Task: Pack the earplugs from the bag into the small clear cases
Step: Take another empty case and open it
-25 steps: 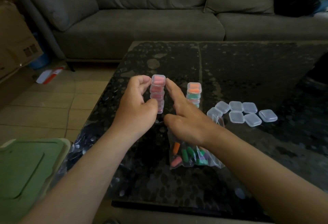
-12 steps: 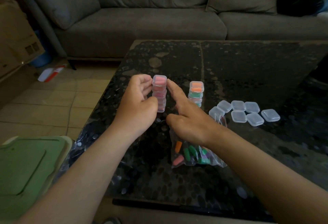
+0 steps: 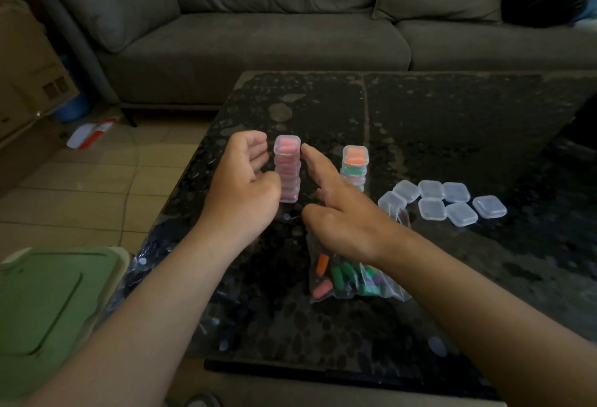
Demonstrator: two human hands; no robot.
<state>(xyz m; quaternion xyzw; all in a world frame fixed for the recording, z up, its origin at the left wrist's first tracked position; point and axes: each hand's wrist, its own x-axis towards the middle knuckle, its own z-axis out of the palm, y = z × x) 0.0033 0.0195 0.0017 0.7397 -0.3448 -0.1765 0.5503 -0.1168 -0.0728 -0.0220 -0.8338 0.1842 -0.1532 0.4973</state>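
Observation:
A stack of several small clear cases with pink earplugs (image 3: 287, 167) stands on the black table (image 3: 452, 122). My left hand (image 3: 245, 184) is curled just left of it, with the fingertips a little off the stack and the thumb by its lower part. My right hand (image 3: 342, 213) is on its right, and the index fingertip is at the top case. A second, shorter stack topped with orange earplugs (image 3: 355, 161) stands behind my right hand. Several empty clear cases (image 3: 442, 203) lie to the right. The clear bag of mixed earplugs (image 3: 345, 280) lies partly under my right wrist.
A green lidded bin (image 3: 48, 303) sits at the table's near-left corner. A grey sofa (image 3: 258, 38) runs along the far side. Cardboard boxes (image 3: 29, 67) and a red-and-white item (image 3: 92, 132) are on the tiled floor to the left.
My left fingers have eased slightly off the pink stack. The right index finger stays at its top. The stacks, bag and empty cases have not moved.

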